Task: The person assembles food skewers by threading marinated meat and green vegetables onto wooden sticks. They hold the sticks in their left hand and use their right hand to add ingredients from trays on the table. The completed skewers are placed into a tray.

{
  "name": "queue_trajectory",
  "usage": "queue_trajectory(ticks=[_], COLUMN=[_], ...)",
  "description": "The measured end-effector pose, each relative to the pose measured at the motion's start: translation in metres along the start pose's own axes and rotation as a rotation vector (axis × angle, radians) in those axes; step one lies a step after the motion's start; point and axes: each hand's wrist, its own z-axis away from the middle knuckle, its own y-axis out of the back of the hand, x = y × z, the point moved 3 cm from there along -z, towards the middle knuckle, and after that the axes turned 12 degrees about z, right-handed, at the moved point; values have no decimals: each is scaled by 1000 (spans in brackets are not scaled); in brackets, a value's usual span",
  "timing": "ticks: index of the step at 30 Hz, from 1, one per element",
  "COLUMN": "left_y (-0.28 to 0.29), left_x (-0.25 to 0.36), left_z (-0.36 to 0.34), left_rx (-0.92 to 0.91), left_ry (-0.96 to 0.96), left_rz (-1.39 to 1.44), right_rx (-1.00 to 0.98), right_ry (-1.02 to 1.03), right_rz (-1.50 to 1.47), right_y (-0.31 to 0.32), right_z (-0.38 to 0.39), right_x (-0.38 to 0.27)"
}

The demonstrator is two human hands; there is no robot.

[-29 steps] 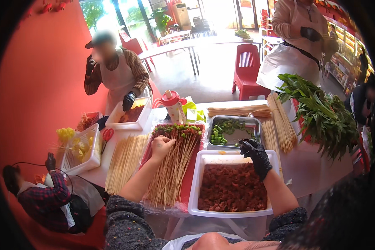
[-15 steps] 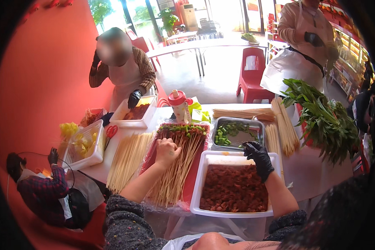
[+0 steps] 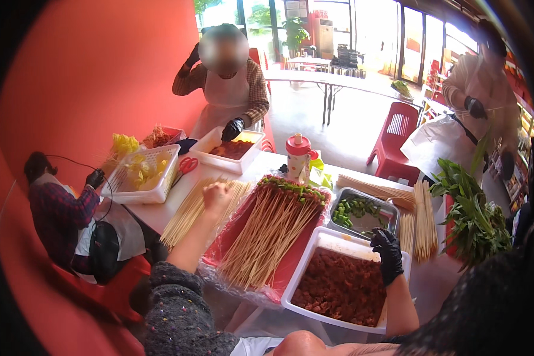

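Head view: the left hand [image 3: 217,199] is bare and is positioned over the loose sticks [image 3: 190,210] on the table [image 3: 426,283]. Its fingers are curled to a narrow grip; whether a stick is held between them cannot be told. The right hand [image 3: 387,252] wears a black glove and is located at the far right corner of the white tub [image 3: 345,242], next to the metal tray [image 3: 378,222]. Its fingers are bent inward; whether they hold a piece cannot be told.

The filled skewers [image 3: 273,228] lie side by side in the red tray [image 3: 291,258], between the loose sticks and the white tub. Their loaded ends, with meat and green pieces, point away from the person; the bare ends point toward the person. Cut red-brown meat [image 3: 341,285] covers most of the tub floor. Chopped green vegetable [image 3: 351,212] occupies mainly the left part of the metal tray. A stick bundle [image 3: 424,222] lies to the right of this tray. A lidded cup [image 3: 298,157] stands upright behind the red tray. Red-handled scissors [image 3: 187,165] lie beside the white basket [image 3: 141,197].
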Motion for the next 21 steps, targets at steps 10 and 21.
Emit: queue_trajectory(ticks=[10,21], left_y=[-25,5], left_x=[-124,-197], left_z=[62,51], left_rx=[-462,-66], left_ry=[465,250], left_rz=[-223,-98], right_rx=[1,38], right_ry=[1,124], right_rz=[29,68], right_y=[-2,-10], right_z=[-2,-3], right_x=[8,1])
